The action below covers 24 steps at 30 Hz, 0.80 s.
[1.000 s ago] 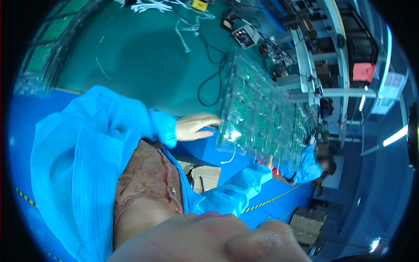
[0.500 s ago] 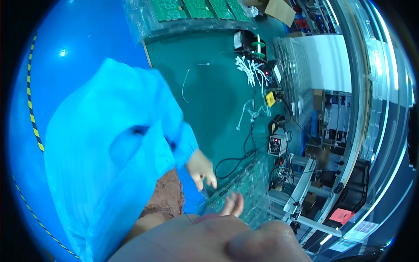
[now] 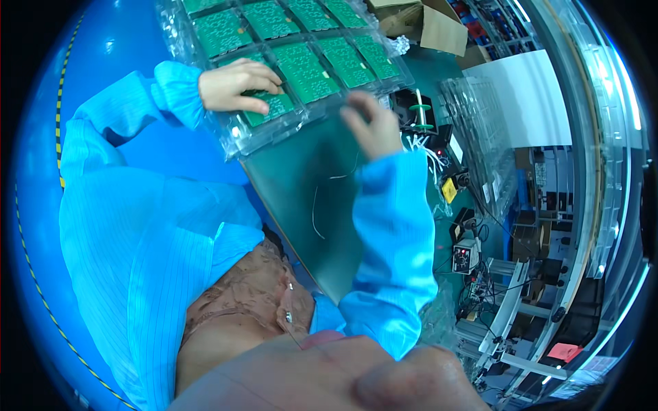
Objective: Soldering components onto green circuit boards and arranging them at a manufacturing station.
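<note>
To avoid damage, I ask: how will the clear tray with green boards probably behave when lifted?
The clear tray may flex, as its walls look like thin plastic. The green boards look flat and stiff, but might shift; no fastening is visible.

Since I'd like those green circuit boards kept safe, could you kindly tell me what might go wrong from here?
The bare left hand is over a rectangular green circuit board and might smudge or shift it. The clear plastic tray reaches the edge of the dark green tabletop, so a nudge could tip it. The right arm's loose blue sleeve might sweep aside the thin pale strand.
</note>
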Tool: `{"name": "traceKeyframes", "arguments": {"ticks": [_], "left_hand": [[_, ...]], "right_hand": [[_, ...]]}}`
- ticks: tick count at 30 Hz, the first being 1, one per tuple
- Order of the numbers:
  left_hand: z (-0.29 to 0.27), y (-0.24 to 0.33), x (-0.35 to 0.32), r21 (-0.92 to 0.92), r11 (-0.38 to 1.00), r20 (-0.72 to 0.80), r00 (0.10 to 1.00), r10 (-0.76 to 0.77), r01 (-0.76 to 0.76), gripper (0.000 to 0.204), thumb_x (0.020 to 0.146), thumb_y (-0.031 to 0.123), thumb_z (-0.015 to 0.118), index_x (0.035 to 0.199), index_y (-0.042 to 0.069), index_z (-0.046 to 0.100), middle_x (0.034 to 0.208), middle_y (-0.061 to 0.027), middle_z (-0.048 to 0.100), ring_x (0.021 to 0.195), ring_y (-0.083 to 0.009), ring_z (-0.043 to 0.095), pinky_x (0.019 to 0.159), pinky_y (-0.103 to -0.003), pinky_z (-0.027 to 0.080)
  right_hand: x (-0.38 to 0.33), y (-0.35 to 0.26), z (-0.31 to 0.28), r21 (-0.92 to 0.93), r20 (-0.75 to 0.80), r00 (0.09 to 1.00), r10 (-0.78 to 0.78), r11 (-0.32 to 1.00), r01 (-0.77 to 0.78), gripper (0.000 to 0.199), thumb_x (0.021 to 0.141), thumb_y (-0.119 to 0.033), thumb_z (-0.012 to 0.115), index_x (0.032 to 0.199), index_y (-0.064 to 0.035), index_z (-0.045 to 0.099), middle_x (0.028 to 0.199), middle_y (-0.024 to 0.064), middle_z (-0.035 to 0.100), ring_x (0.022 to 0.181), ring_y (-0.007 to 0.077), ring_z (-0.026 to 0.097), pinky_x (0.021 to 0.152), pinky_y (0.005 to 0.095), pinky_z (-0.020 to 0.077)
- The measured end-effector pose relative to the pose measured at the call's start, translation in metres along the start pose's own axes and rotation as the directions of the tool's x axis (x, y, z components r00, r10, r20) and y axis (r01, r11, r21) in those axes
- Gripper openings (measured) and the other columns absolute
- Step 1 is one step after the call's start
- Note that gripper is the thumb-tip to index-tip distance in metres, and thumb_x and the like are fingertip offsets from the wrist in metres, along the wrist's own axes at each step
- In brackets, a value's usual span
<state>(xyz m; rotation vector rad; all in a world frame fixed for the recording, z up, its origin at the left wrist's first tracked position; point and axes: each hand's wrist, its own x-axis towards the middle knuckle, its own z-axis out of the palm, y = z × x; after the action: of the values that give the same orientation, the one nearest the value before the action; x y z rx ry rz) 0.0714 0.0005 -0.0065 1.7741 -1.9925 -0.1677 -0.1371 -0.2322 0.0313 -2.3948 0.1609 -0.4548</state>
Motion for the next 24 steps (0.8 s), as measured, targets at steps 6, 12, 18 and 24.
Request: {"name": "traceKeyframes", "arguments": {"ticks": [6,12,18,24], "left_hand": [[-0.012,-0.005,0.006,0.098,0.993,0.076,0.996,0.053,-0.060,0.065,0.076,0.053,0.069,0.117,0.005,0.055,0.122,-0.0133,0.053,0.124,-0.0311,0.041,0.105,-0.049,0.025],[-0.033,0.001,0.030,0.271,0.962,0.037,0.999,0.033,-0.042,0.075,0.058,0.067,0.069,0.097,0.005,0.054,0.085,-0.0078,0.048,0.083,-0.0294,0.054,0.070,-0.043,0.041],[-0.032,-0.012,0.086,0.261,0.965,0.010,1.000,-0.011,0.008,0.074,0.068,0.070,0.060,0.100,0.003,0.058,0.089,-0.0110,0.050,0.074,-0.0354,0.056,0.061,-0.045,0.044],[-0.004,-0.038,0.097,0.151,0.985,0.111,0.989,-0.099,0.082,0.068,0.078,0.066,0.056,0.109,0.006,0.061,0.100,-0.0115,0.049,0.077,-0.0350,0.057,0.066,-0.047,0.044]], "right_hand": [[0.111,0.060,0.030,-0.404,-0.075,0.993,0.088,0.908,-0.111,0.059,0.079,-0.038,0.070,0.126,-0.0056,0.054,0.117,0.0198,0.060,0.112,0.0345,0.055,0.096,0.0432,0.0421],[0.146,0.056,0.030,-0.635,0.082,0.913,0.399,0.727,-0.260,0.104,0.059,-0.062,0.078,0.135,-0.0010,0.043,0.132,0.0187,0.051,0.128,0.0360,0.041,0.106,0.0538,0.0294],[0.174,0.098,0.018,-0.420,0.095,0.927,0.362,0.859,-0.293,0.091,0.057,-0.054,0.084,0.123,0.0026,0.056,0.120,0.0193,0.059,0.111,0.0282,0.057,0.094,0.0410,0.0447],[0.181,0.146,-0.013,0.564,0.086,0.886,0.456,0.711,-0.420,0.038,0.079,-0.014,0.075,0.109,0.0059,0.063,0.098,0.0145,0.069,0.081,0.0244,0.068,0.074,0.0360,0.0525]]}}
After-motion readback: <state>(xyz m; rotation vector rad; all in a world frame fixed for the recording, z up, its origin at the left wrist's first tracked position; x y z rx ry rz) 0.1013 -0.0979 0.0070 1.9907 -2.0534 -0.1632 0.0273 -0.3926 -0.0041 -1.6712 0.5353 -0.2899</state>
